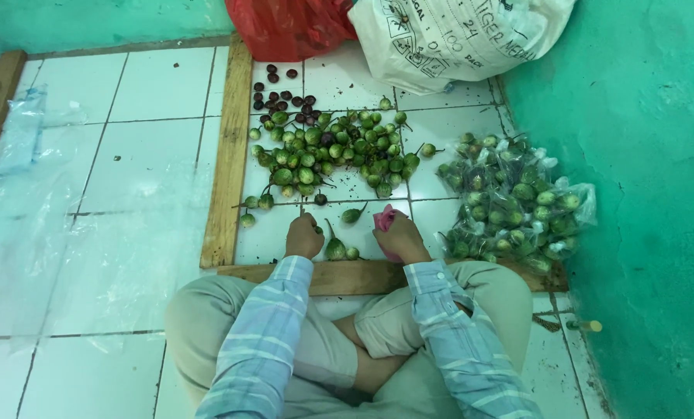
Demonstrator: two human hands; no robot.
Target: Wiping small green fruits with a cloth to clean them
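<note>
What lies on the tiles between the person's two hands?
In the head view, two small green eggplants lie on the white tile between the left hand and the right hand, which holds something pink.

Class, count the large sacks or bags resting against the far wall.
2: a red bag left, a white printed sack right, touching; both run beyond the frame's top, so others may be hidden.

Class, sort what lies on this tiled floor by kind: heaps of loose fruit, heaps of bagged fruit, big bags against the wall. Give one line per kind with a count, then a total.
Loose green eggplant heap: 1
Loose dark purple fruit heap: 1
Heap of bagged green eggplants: 1
Red bag: 1
White sack: 1
Total: 5
</note>
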